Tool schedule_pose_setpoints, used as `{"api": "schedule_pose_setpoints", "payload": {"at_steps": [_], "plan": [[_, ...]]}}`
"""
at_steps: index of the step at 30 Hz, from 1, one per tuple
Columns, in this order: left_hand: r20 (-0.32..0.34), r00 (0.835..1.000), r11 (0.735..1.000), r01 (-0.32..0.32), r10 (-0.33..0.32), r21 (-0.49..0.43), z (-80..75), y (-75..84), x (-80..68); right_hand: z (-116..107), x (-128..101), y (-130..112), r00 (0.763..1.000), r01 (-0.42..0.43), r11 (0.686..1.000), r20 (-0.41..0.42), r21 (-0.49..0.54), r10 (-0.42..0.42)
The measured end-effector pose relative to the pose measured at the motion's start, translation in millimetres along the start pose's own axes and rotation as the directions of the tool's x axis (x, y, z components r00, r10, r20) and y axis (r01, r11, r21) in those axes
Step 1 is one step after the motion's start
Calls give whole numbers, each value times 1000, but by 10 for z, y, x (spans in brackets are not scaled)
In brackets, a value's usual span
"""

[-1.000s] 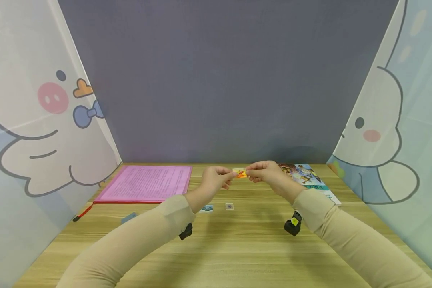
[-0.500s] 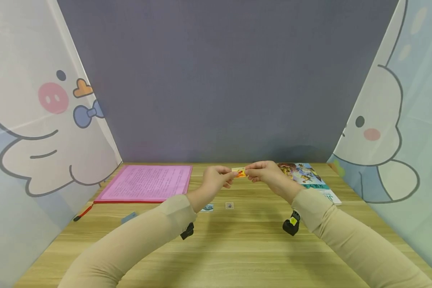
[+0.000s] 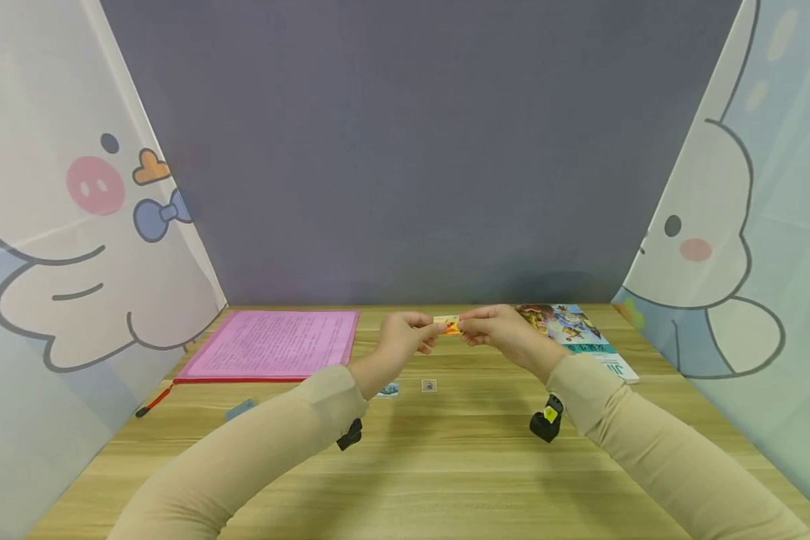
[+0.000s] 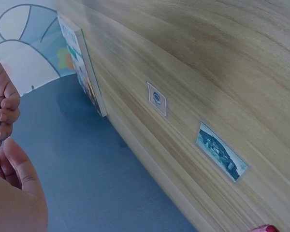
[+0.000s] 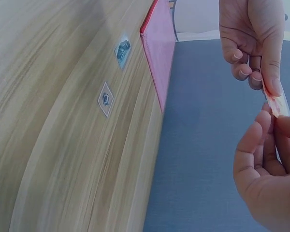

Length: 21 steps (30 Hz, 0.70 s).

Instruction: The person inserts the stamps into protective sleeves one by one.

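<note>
Small orange sticker (image 3: 450, 324) still pinched at both ends between left hand (image 3: 405, 339) and right hand (image 3: 502, 334), held above the desk (image 3: 445, 465), barely shifted in the last second, two stamps (image 3: 428, 385) lying below.

The head camera is looking forward and down from above the near edge of the wooden table (image 3: 445, 465), facing the far edge and taking in both forearms. The left wrist camera is sitting close, facing right along the table toward the picture book (image 4: 82, 67). The right wrist camera is facing left toward the pink folder (image 5: 159, 58). All three are sharing the two stamps, the small square stamp (image 3: 429, 385) and the blue stamp (image 3: 389, 389).
</note>
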State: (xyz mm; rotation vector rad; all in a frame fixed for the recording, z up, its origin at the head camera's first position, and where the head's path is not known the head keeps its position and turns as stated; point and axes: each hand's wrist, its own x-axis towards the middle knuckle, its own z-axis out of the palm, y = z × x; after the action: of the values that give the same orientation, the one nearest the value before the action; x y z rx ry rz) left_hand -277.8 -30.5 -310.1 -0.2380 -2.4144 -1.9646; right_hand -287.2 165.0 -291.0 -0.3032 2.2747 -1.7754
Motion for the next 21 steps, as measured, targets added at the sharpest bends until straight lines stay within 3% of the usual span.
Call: {"api": "schedule_pose_setpoints", "payload": {"at_steps": [12,21], "plan": [[20,1000,1000,-1,1,-10,-12,36,-18,6,1,-11,1000,2,1000,4,-16,-2],[8,1000,994,-24,25,-106,-61,17,-25,-28,2,9,1000,19,1000,4,-12,-19]]}}
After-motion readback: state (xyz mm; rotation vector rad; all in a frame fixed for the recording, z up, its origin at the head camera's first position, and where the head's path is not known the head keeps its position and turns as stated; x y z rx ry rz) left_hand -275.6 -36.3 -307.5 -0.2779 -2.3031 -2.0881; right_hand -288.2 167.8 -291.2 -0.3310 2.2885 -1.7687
